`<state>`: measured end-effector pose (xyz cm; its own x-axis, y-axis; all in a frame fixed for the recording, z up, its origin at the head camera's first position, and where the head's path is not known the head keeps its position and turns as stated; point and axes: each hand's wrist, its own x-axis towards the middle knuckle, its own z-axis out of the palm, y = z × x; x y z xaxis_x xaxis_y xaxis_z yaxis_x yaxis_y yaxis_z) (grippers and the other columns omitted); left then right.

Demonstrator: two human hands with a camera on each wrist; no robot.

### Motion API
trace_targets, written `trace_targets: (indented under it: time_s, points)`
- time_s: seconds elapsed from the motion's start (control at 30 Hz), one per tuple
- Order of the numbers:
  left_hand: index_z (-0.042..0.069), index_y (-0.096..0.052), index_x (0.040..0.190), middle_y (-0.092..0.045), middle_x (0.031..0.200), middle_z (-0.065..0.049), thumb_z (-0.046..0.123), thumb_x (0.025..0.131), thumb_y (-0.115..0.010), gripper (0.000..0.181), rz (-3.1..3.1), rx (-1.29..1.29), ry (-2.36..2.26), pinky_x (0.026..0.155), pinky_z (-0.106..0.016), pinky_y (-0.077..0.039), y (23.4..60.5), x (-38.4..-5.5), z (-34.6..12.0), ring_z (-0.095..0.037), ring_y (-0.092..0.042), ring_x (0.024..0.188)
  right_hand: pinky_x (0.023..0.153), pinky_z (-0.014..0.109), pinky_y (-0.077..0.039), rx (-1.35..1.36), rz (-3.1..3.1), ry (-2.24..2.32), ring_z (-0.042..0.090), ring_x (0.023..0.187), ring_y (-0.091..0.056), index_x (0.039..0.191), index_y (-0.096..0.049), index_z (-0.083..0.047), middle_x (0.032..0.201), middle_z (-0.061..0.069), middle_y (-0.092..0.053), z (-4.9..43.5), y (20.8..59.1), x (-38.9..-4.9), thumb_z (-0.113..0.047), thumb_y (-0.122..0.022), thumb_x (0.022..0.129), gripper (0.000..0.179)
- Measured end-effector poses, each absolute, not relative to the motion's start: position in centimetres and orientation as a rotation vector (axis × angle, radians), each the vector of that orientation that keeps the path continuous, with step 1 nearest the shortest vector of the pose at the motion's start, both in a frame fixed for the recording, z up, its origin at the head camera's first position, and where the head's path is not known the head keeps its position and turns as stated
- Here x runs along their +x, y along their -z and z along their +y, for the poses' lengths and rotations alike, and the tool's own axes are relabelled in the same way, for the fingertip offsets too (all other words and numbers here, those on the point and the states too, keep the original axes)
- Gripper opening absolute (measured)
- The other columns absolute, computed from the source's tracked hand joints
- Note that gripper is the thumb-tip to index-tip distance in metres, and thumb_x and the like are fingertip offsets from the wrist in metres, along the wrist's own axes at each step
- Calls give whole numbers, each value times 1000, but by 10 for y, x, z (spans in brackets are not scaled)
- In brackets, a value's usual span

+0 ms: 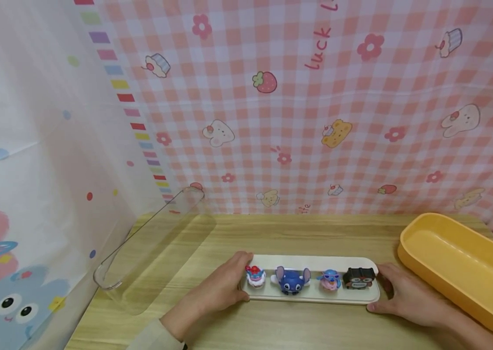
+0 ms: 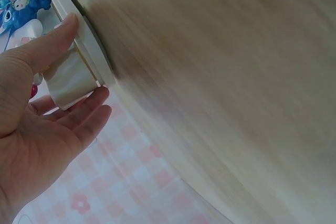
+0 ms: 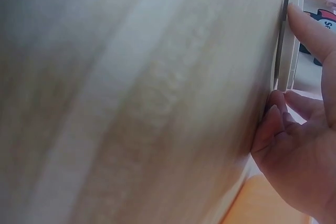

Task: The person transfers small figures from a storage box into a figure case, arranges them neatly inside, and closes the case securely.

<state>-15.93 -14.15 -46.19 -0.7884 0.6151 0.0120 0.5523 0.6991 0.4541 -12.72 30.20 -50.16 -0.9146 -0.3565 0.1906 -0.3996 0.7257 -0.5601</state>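
A long white tray [image 1: 316, 261] with rounded ends lies across the wooden table. Along it stand a small red-and-white figure [image 1: 255, 277], a big-eared blue Stitch figure [image 1: 291, 282], a blue figure with sunglasses on a pink base [image 1: 329, 281] and a black boxy figure [image 1: 359, 278]. My left hand [image 1: 223, 283] grips the tray's left end; in the left wrist view its thumb [image 2: 65, 30] presses on the front edge, fingers round the end. At the opposite end my right hand [image 1: 410, 294] holds the tray between thumb [image 3: 304, 27] and fingers, its fingertips close to the tabletop.
A clear plastic cover [image 1: 141, 272] stands at the table's left side. To the right is a yellow oblong basin [image 1: 461, 262], close beside my right hand and forearm. Behind the table hangs a pink checked cloth [image 1: 299, 107].
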Motion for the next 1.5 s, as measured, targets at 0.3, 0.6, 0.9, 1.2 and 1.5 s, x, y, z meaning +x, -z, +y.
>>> trace_targets:
  time_s: [0.3,0.6,0.9,1.2,1.5]
  points:
    - [-4,-41,150,-49,148,-16,10,81,-91,86,2763,932,-677,119,-43,-42,461,-159,-140,-29,-52,137,66,21,-37,611,-2879,-945,5,86,-45,124,-65,-6,99,-6,-53,303,499,-126,-46,-98,68,77]
    - [-4,-39,154,-47,153,-20,0,79,-87,89,2792,909,-663,120,-46,-39,452,-160,-147,-34,-49,141,65,20,-38,616,-2872,-938,4,84,-45,123,-65,-9,97,-7,-52,304,499,-126,-51,-96,69,74]
    - [1,-43,154,-49,153,-20,4,82,-82,82,2942,928,-613,119,-55,-38,419,-152,-161,-37,-46,142,64,20,-36,613,-2885,-945,4,84,-44,120,-64,-10,95,-7,-50,305,499,-127,-50,-95,70,71]
    - [9,-53,147,-50,152,-19,33,83,-90,78,3248,1046,-346,116,-59,-40,400,-144,-179,-39,-49,137,65,21,-38,580,-2921,-945,5,85,-45,122,-64,-7,97,-6,-51,305,496,-128,-53,-94,71,75]
    - [9,-42,160,-38,163,-20,55,84,-82,97,3435,902,-147,124,-66,-22,388,-132,-212,-45,-41,146,66,22,-38,554,-2972,-949,7,86,-46,123,-64,-7,99,-4,-53,301,495,-127,-51,-95,70,75]
